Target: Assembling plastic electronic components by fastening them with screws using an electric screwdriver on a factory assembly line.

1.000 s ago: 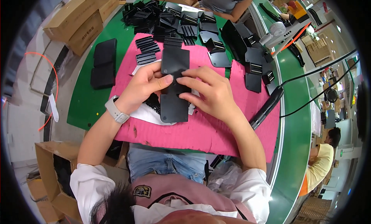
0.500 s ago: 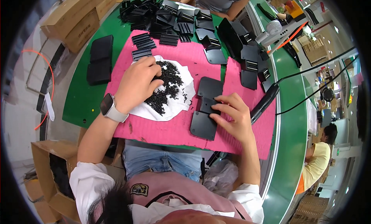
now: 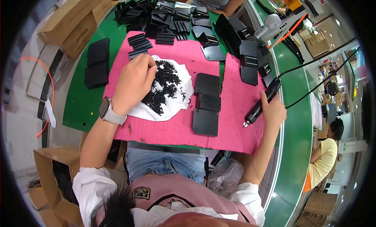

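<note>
My right hand (image 3: 275, 112) is around a black corded electric screwdriver (image 3: 256, 111), whose silver tip points down toward the pink sheet (image 3: 168, 134). My left hand (image 3: 134, 83) is at the left edge of a pile of small black screws (image 3: 169, 76) on a white cloth (image 3: 179, 106). Its fingers are curled together, and whatever they hold is hidden. Between the hands lies a black part made of two flat plates (image 3: 206, 122) joined by a narrower middle piece (image 3: 208, 102); neither hand touches it.
Heaped black parts (image 3: 135, 13) and ribbed black strips (image 3: 139, 42) lie at the back of the green table (image 3: 74, 105). Two dark pads (image 3: 96, 62) sit at left. More assembled black parts (image 3: 248, 60) stand at right, near a small fan (image 3: 272, 21). Another person sits opposite.
My right hand has left the black part and moved right onto the screwdriver, which has tilted. The left hand's fingers have drawn together beside the screws.
</note>
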The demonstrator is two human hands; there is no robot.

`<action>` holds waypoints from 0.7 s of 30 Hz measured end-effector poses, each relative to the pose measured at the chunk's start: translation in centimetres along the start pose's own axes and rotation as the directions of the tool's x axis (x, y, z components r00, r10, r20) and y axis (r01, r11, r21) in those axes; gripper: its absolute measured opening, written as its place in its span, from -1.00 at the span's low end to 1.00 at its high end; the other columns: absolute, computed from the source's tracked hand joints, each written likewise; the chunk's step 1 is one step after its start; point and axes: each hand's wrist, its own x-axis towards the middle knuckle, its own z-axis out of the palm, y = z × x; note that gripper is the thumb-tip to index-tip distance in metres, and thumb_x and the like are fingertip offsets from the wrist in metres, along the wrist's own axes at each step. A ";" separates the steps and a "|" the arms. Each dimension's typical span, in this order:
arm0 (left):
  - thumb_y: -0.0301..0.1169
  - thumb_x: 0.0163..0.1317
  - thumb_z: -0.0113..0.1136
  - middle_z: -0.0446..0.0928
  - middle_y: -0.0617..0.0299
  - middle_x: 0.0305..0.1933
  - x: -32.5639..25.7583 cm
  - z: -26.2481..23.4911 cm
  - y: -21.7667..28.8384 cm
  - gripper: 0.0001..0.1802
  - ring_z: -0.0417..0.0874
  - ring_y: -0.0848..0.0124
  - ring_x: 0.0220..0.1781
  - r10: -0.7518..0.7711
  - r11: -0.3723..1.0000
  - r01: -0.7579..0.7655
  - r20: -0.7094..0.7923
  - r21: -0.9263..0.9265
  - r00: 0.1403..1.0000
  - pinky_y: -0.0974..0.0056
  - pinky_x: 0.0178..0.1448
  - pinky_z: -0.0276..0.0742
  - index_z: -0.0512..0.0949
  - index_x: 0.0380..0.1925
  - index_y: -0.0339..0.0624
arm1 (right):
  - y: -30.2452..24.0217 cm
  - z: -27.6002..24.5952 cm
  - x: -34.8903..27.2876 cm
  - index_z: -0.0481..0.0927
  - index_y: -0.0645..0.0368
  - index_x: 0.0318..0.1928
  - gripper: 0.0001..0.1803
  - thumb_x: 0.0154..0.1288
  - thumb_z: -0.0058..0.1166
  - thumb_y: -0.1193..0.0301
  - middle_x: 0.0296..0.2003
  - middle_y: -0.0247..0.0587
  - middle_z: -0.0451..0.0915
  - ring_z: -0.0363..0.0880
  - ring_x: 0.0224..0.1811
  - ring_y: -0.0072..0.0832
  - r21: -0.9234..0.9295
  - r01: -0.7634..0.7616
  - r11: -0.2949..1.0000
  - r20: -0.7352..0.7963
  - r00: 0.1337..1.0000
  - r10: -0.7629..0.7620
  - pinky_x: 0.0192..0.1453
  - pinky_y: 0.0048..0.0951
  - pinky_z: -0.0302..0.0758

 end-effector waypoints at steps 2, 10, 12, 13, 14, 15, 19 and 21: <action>-0.52 0.23 0.07 0.44 0.02 -0.39 0.1 0.1 0.2 -0.91 0.53 0.10 -0.36 -0.002 1.000 0.003 -0.017 0.012 1.000 0.15 -0.28 0.41 0.41 -0.37 -0.34 | 0.5 2.1 0.9 0.54 0.32 -0.16 -0.28 0.02 0.19 -0.16 -0.38 0.15 0.64 0.64 -0.32 0.05 0.257 -0.013 0.966 0.089 0.996 -0.011 -0.17 -0.13 0.54; -0.52 0.22 0.07 0.44 0.03 -0.39 -0.2 0.1 -0.1 -0.92 0.54 0.09 -0.34 0.037 0.999 -0.037 0.043 -0.005 0.998 0.16 -0.27 0.41 0.40 -0.37 -0.33 | 1.3 3.7 2.4 0.56 0.32 -0.30 -0.56 -0.01 0.24 0.16 -0.52 -0.11 0.58 0.60 -0.47 -0.32 0.755 -0.140 0.641 0.257 0.962 -0.093 -0.31 -0.36 0.47; -0.53 0.22 0.07 0.44 0.03 -0.40 -0.2 0.1 0.0 -0.92 0.54 0.10 -0.35 0.031 0.999 -0.031 0.037 -0.008 0.999 0.17 -0.27 0.41 0.41 -0.37 -0.33 | 1.2 3.3 2.1 0.53 0.31 -0.17 -0.61 0.05 0.15 0.29 -0.54 -0.20 0.52 0.53 -0.55 -0.40 0.904 -0.276 0.326 0.320 0.943 -0.090 -0.40 -0.42 0.44; -0.54 0.22 0.07 0.44 0.04 -0.41 -0.2 0.1 0.0 -0.93 0.54 0.11 -0.35 0.027 1.000 -0.026 0.033 -0.011 0.999 0.19 -0.27 0.42 0.41 -0.36 -0.33 | 0.2 1.9 1.6 0.53 0.31 -0.17 -0.61 0.05 0.15 0.29 -0.54 -0.20 0.52 0.53 -0.55 -0.40 0.903 -0.281 0.326 0.325 0.942 -0.088 -0.40 -0.42 0.44; -0.54 0.22 0.07 0.44 0.04 -0.41 -0.4 -0.2 0.1 -0.93 0.54 0.11 -0.35 0.023 1.000 -0.023 0.038 -0.008 0.999 0.19 -0.27 0.42 0.41 -0.36 -0.33 | -1.6 -0.6 0.9 0.48 0.32 -0.09 -0.60 0.07 0.09 0.34 -0.54 -0.20 0.50 0.51 -0.56 -0.41 0.937 -0.328 0.122 0.345 0.923 -0.167 -0.41 -0.43 0.44; -0.53 0.22 0.06 0.44 0.04 -0.41 -0.2 0.1 0.2 -0.93 0.53 0.13 -0.37 0.036 0.999 -0.036 0.014 -0.025 0.999 0.21 -0.27 0.42 0.41 -0.36 -0.33 | -2.1 -2.2 0.4 0.43 0.33 -0.01 -0.57 0.09 0.03 0.39 -0.54 -0.19 0.48 0.49 -0.56 -0.41 0.926 -0.370 -0.076 0.345 0.911 -0.225 -0.42 -0.44 0.44; -0.51 0.27 0.02 0.44 0.09 -0.42 0.3 0.5 0.5 -0.92 0.50 0.28 -0.43 0.035 0.992 -0.042 -0.062 -0.115 0.997 0.29 -0.28 0.41 0.41 -0.32 -0.32 | -3.7 -3.9 0.5 0.34 0.35 0.09 -0.50 0.10 -0.02 0.42 -0.50 -0.10 0.46 0.44 -0.55 -0.39 0.892 -0.271 -0.363 0.127 0.918 -0.375 -0.38 -0.44 0.45; -0.47 0.33 0.00 0.45 0.20 -0.40 0.4 0.4 1.2 -0.90 0.48 0.45 -0.42 -0.047 0.975 0.056 0.048 -0.214 0.998 0.37 -0.28 0.39 0.42 -0.32 -0.30 | -5.0 -5.1 0.1 0.33 0.34 0.11 -0.50 0.20 -0.04 0.32 -0.50 -0.13 0.43 0.41 -0.58 -0.42 0.833 -0.216 -0.509 -0.025 0.905 -0.426 -0.41 -0.45 0.41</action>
